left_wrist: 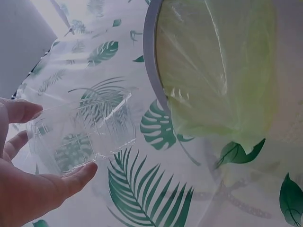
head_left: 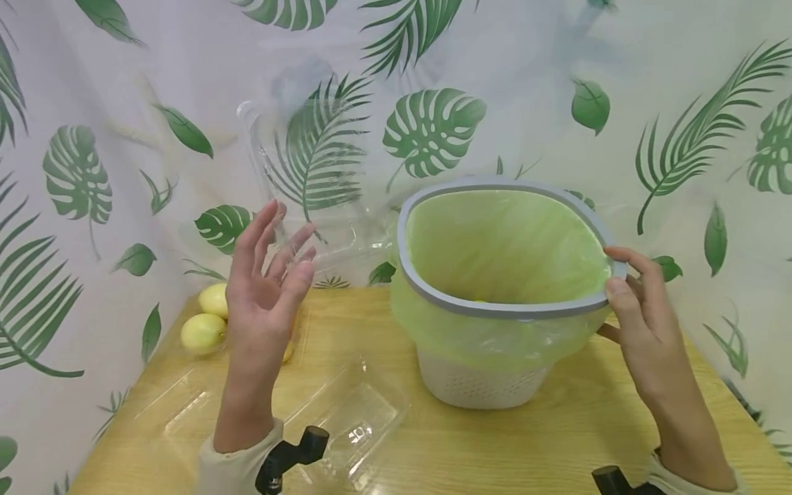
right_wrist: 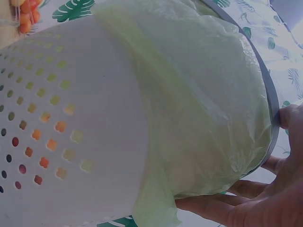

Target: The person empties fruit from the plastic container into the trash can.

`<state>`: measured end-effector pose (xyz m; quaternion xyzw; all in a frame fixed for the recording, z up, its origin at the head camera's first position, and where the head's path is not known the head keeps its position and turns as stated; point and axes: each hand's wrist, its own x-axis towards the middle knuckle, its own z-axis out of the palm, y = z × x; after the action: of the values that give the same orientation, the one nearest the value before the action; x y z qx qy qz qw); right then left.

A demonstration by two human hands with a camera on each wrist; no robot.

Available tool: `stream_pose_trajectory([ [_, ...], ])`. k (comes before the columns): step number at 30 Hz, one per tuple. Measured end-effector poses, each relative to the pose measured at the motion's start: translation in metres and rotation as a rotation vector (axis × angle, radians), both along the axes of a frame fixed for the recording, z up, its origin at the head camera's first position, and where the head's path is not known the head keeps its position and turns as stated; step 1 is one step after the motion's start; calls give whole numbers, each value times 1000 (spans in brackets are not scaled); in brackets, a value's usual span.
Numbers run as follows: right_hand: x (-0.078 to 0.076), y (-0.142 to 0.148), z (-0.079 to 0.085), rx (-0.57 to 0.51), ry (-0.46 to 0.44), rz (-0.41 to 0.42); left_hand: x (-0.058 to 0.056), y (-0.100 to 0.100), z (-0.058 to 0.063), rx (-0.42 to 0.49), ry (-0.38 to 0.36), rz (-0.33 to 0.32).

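My left hand (head_left: pixel 260 295) is raised left of the bin, its thumb and fingers spread around the edge of a clear plastic container (left_wrist: pixel 90 132). In the head view this see-through container is hard to make out against the leafy backdrop. A pale, perforated waste bin (head_left: pixel 482 385) stands tilted on the table, lined with a thin green bag (head_left: pixel 470 337) folded over its outside. A grey ring (head_left: pixel 495 307) sits around the bin's mouth. My right hand (head_left: pixel 650 330) grips that ring on its right side, thumb outside. Coloured contents show through the bin's holes in the right wrist view.
Two yellow-green round fruits (head_left: pixel 203 333) lie at the back left of the wooden table (head_left: pixel 470 454). A clear plastic tray (head_left: pixel 365 412) rests in front of the bin. Small orange-red fruits (right_wrist: pixel 28 16) show beyond the bin. A leaf-patterned sheet (head_left: pixel 538 62) hangs behind.
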<state>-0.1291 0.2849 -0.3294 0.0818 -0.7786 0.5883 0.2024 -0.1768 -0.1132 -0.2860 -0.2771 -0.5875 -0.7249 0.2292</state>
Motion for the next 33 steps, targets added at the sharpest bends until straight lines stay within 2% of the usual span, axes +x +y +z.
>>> stream_pose_trajectory([
  [5, 0, 1, 1, -56, 12, 9, -5, -20, -10, 3, -125, 40],
  [12, -1, -2, 2, -66, 8, 5, -18, -43, -32, -60, -374, 85],
  [16, 0, -1, 2, -71, 5, -5, -29, -51, -45, -74, -462, 25],
  [21, 0, 2, 2, -72, 5, -7, -41, -56, -63, -71, -532, -65],
  [25, -1, 2, 2, -57, 3, -6, -47, -57, -76, -110, -589, -104],
  [33, 0, 0, 1, -33, -21, -10, -54, -55, -100, -183, -749, -153],
])
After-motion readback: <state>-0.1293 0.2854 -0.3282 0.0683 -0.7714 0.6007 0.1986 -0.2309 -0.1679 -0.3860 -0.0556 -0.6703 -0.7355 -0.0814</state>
